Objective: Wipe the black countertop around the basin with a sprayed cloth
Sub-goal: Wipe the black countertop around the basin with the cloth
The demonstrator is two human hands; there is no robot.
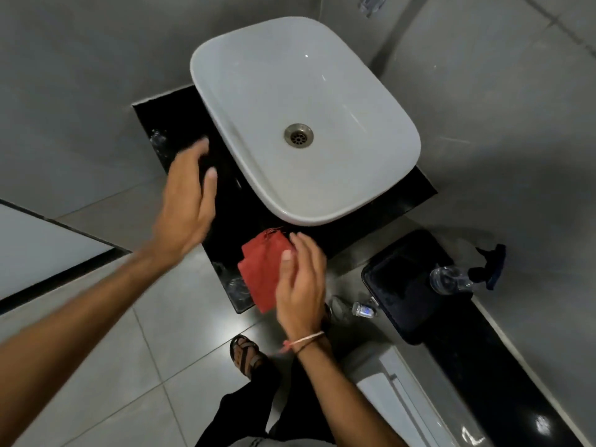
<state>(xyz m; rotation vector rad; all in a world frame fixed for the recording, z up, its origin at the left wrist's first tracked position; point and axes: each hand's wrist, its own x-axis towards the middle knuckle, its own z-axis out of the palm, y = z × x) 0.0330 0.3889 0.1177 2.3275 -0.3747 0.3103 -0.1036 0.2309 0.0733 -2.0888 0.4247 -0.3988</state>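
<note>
A white basin [303,117] sits on the black countertop [232,217]. A red cloth [263,272] lies on the countertop's front edge, one corner hanging past it. My right hand [301,285] lies over the cloth's right side with the thumb on top, pressing it down. My left hand [188,201] is blurred above the left strip of the countertop beside the basin, fingers spread and holding nothing. A clear spray bottle [458,279] with a dark trigger lies to the right, apart from both hands.
A black bin [403,295] stands on the floor right of the countertop, under the spray bottle. A small clear bottle [364,309] lies by it. Grey tiled walls close in behind and right. My sandalled foot [245,353] is on the floor tiles below.
</note>
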